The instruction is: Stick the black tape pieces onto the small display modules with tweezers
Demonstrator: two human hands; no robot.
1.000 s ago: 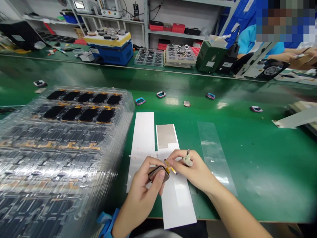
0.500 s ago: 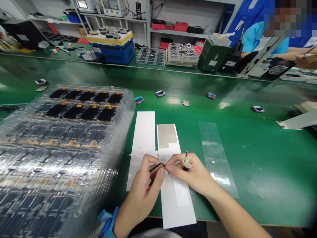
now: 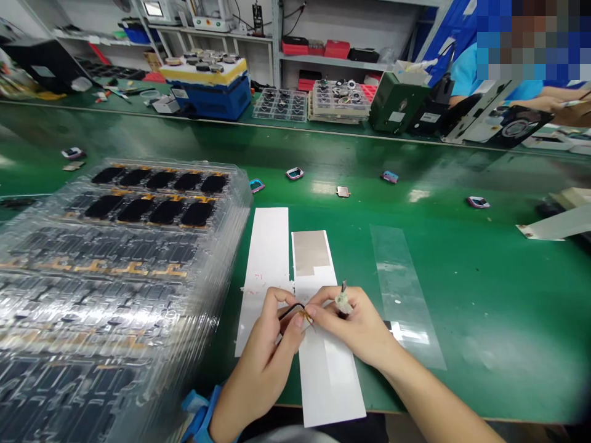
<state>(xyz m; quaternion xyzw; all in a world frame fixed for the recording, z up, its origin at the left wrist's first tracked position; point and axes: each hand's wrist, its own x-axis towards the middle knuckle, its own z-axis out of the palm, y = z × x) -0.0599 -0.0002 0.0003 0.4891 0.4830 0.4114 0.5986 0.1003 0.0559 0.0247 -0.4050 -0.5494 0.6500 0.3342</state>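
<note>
Between thumb and fingers, my left hand (image 3: 272, 344) grips a small black-edged display panel (image 3: 290, 309), tilted up, with a thin orange flex cable (image 3: 306, 315) at its right end. My right hand (image 3: 346, 320) is closed in a pinch at that cable end; its fingertips hide the exact contact. Tucked in the same hand is a slim tool with a pale wrapped part (image 3: 343, 301) and a dark tip, its kind unclear. Both hands are above a white strip of sheet (image 3: 330, 381) that carries a grey-beige film patch (image 3: 311, 251).
Stacked clear trays (image 3: 170, 246) of display panels fill the left. Another white strip (image 3: 270, 240) and a transparent film strip (image 3: 401, 277) flank the middle one. Small watch-like cases (image 3: 294, 173) lie on the green surface beyond. A co-worker's blue sleeve (image 3: 464, 67) shows at the back right.
The orange cable at the panel's end has come into view, and my right hand has shifted slightly left. The small cases beyond have slid a little to the left.
</note>
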